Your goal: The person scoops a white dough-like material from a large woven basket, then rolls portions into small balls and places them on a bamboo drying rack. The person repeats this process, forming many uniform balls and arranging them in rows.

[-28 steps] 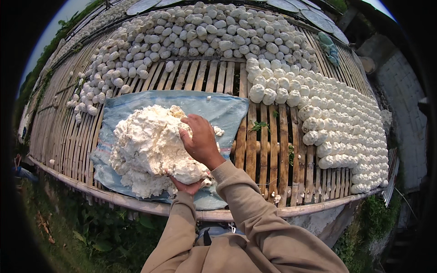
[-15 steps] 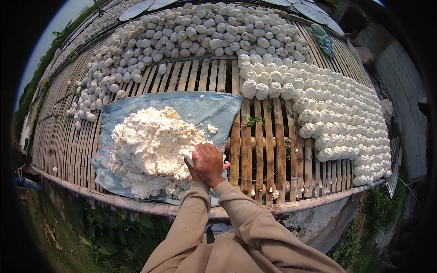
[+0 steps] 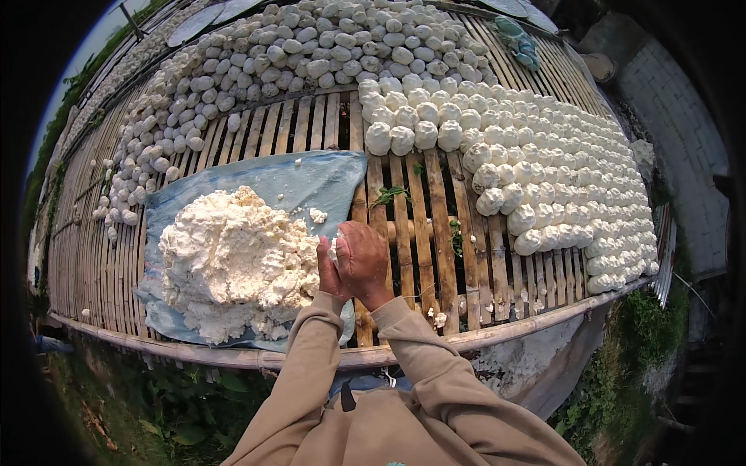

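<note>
My two hands are cupped together just off the right side of a big heap of crumbly white mash (image 3: pixel 233 264). A lump of the mash (image 3: pixel 334 248) is pressed between them, and only a small part shows. My left hand (image 3: pixel 330 273) closes on its near-left side, thumb up. Wrapped round the right side is my right hand (image 3: pixel 365 260), its back turned up, hiding most of the lump. The heap rests on a blue cloth (image 3: pixel 330 171), where a small crumb of mash (image 3: pixel 318 216) lies apart beyond my hands.
Rows of white moulded balls (image 3: pixel 552 179) fill the right of the bamboo-slat platform (image 3: pixel 420 233). Greyish-white balls (image 3: pixel 311 58) are piled across the back and left. Green leaves (image 3: pixel 388 194) lie on the slats. A greenish bag (image 3: pixel 517 43) sits far right. A bamboo pole (image 3: pixel 241 356) edges the near side.
Both hands have drawn away from the heap to the right and slightly farther from me, pressed together round the lump. The view has swung to the right.
</note>
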`<action>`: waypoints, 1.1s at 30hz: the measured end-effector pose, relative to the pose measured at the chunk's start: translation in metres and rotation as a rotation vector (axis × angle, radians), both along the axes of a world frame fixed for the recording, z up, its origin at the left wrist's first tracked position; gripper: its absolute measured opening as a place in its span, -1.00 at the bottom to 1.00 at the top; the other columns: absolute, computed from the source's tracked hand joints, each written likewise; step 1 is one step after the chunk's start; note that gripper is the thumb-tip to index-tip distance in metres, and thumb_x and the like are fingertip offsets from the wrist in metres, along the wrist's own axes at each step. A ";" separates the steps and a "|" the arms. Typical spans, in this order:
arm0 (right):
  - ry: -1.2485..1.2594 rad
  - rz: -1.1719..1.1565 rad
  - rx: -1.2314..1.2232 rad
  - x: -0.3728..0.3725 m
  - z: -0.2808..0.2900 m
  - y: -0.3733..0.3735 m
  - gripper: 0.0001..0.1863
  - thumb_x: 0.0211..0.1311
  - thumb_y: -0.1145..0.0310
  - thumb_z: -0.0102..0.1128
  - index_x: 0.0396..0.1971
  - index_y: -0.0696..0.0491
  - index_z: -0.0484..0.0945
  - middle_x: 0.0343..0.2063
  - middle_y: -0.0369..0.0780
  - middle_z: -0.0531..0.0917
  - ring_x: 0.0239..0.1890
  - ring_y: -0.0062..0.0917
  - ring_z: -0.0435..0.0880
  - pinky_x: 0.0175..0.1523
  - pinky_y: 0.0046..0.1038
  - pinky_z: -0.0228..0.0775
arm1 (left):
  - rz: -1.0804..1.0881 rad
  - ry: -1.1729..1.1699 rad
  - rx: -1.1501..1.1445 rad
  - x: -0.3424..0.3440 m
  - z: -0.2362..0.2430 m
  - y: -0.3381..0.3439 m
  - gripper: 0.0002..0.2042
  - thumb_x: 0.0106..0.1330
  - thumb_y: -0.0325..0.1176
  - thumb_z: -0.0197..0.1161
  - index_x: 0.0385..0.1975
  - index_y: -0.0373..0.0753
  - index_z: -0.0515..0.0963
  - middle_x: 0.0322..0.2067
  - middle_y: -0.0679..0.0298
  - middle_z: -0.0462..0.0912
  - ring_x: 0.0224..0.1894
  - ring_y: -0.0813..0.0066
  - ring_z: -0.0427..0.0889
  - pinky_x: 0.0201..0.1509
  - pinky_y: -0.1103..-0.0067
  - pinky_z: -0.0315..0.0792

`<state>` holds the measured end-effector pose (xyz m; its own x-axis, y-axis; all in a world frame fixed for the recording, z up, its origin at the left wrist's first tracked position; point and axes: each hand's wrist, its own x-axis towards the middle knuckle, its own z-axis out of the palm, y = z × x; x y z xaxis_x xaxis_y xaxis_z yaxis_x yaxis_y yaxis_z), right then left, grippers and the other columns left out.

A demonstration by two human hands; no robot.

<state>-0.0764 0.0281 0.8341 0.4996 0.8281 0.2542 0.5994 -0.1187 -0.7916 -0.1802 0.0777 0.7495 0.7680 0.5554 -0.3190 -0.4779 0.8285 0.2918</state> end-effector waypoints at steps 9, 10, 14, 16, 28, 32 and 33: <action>-0.192 -0.158 -0.158 0.069 0.000 -0.053 -0.53 0.48 0.04 0.02 0.12 0.07 0.62 0.24 -0.07 0.57 0.31 -0.06 0.50 0.42 -0.06 0.21 | 0.008 0.167 0.255 0.078 -0.010 -0.044 -0.17 0.38 0.41 0.10 0.44 -0.10 0.29 0.40 0.16 0.40 0.38 0.13 0.44 0.44 0.15 0.34; -0.314 -0.199 -0.079 0.073 0.000 -0.059 -0.53 0.48 0.03 0.02 0.12 0.06 0.63 0.23 -0.08 0.58 0.31 -0.07 0.51 0.42 -0.06 0.21 | 0.055 0.161 0.183 0.089 -0.011 -0.051 -0.17 0.37 0.41 0.10 0.45 -0.10 0.29 0.40 0.17 0.40 0.38 0.12 0.45 0.43 0.15 0.34; -0.157 -0.440 0.114 0.092 0.002 -0.084 -0.51 0.49 -0.02 0.04 0.18 0.00 0.62 0.20 -0.09 0.60 0.31 -0.11 0.51 0.43 -0.02 0.22 | 0.009 0.060 -0.190 0.105 -0.015 -0.074 -0.15 0.36 0.46 0.06 0.40 -0.14 0.35 0.31 0.12 0.50 0.27 0.08 0.54 0.35 0.13 0.43; -0.336 -0.240 -0.205 0.099 0.001 -0.094 -0.47 0.45 -0.01 0.05 0.24 0.00 0.57 0.23 -0.09 0.58 0.31 -0.07 0.49 0.46 -0.02 0.19 | 0.066 0.337 0.328 0.115 -0.018 -0.081 -0.15 0.37 0.48 0.02 0.40 -0.13 0.36 0.30 0.10 0.51 0.28 0.08 0.54 0.38 0.17 0.42; -0.425 -0.439 -0.139 0.155 -0.008 -0.140 -0.44 0.49 -0.12 0.02 0.28 -0.07 0.56 0.30 -0.06 0.50 0.35 -0.08 0.45 0.44 0.03 0.19 | -0.119 0.070 -0.226 0.178 -0.026 -0.110 -0.21 0.41 0.38 0.08 0.35 -0.21 0.36 0.31 0.12 0.49 0.34 0.12 0.48 0.47 0.15 0.34; -0.286 -0.268 -0.206 0.174 -0.006 -0.152 -0.47 0.49 -0.09 0.03 0.26 -0.10 0.58 0.29 -0.07 0.51 0.34 -0.10 0.46 0.43 0.00 0.21 | -0.206 0.278 0.348 0.195 -0.013 -0.117 -0.15 0.43 0.42 -0.01 0.41 -0.26 0.32 0.38 0.04 0.44 0.32 0.09 0.53 0.42 0.19 0.40; -0.049 -0.252 -0.198 0.181 -0.007 -0.155 -0.48 0.47 -0.09 0.04 0.24 -0.12 0.58 0.30 -0.05 0.48 0.32 -0.03 0.45 0.41 0.03 0.23 | -0.263 0.292 0.289 0.200 -0.010 -0.120 -0.15 0.43 0.41 0.01 0.41 -0.26 0.32 0.37 0.06 0.46 0.30 0.11 0.54 0.41 0.20 0.41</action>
<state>0.1047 -0.1274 0.8274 0.6866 0.7154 0.1298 0.5684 -0.4169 -0.7093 0.0197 -0.0423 0.7393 0.7957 0.4521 -0.4031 -0.1275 0.7755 0.6183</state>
